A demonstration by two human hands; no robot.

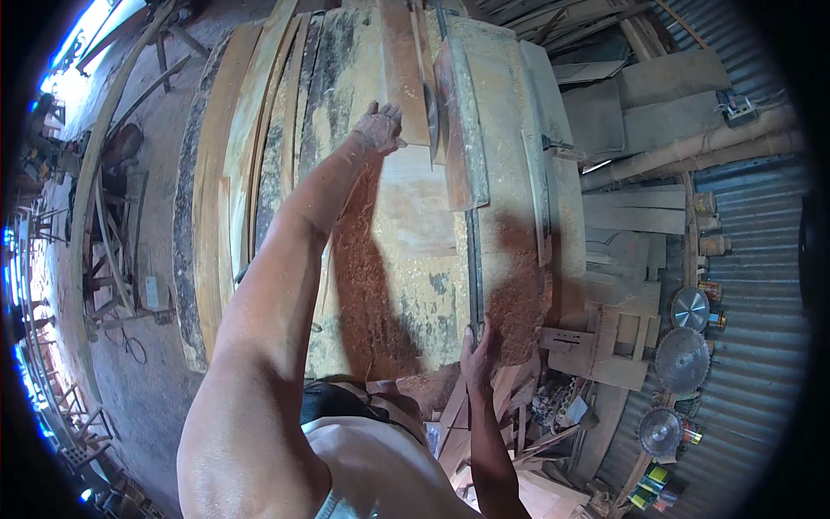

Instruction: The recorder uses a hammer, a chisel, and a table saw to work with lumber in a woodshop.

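Observation:
My left hand (380, 128) reaches far over a sawdust-covered wooden saw table (415, 298). Its fingers are apart, next to the near end of a reddish-brown board (401, 65); whether they touch it I cannot tell. Just right of that board stands a circular saw blade (434, 121), partly hidden. A long wooden fence (465, 130) lies alongside the blade. At the table's near edge my right hand (477, 363) has its thumb and fingers closed about the near end of a thin dark strip (474, 277); its palm side is hidden.
Long planks (238, 156) lie along the table's left side. Reddish sawdust (514, 303) is heaped at the near right. Spare saw blades (683, 359) hang by the corrugated metal wall (752, 285). Offcuts (614, 346) crowd the right side, and a concrete floor (143, 398) lies left.

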